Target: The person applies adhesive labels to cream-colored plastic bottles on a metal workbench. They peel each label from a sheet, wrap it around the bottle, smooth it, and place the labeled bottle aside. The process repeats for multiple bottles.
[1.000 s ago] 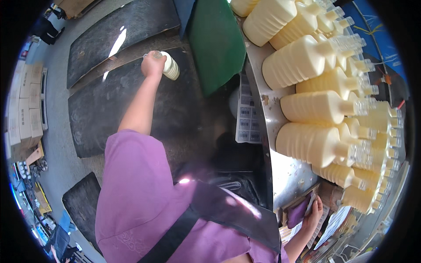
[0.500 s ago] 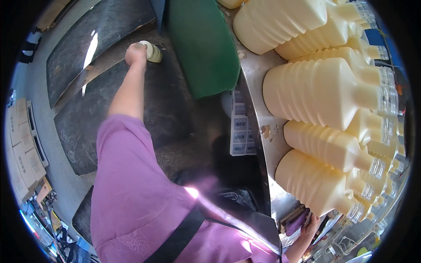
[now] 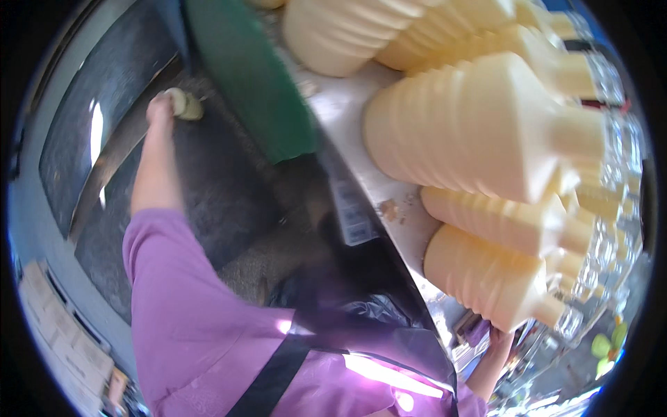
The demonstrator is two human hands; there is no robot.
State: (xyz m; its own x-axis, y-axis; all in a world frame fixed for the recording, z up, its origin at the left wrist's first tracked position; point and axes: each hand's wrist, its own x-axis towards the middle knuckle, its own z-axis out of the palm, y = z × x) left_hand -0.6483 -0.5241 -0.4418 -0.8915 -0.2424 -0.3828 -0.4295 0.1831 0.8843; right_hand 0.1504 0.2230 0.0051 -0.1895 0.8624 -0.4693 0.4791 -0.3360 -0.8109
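Left hand (image 3: 161, 110), arm fully extended, closed around a small pale bottle (image 3: 186, 104) just left of the green bin (image 3: 253, 76), apparently mid-placement; right hand (image 3: 497, 338) low beneath the cream bottles (image 3: 479, 132), grip indeterminate; next move needs controlled release.

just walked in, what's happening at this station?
A person in a purple top is reaching out with the left hand, which holds a small pale yellow bottle out over dark mats near a green bin. To the right, a metal table is packed with large ribbed yellow bottles lying on their sides. The right hand is low at the table's near edge, touching something purplish; what it is, I cannot tell.
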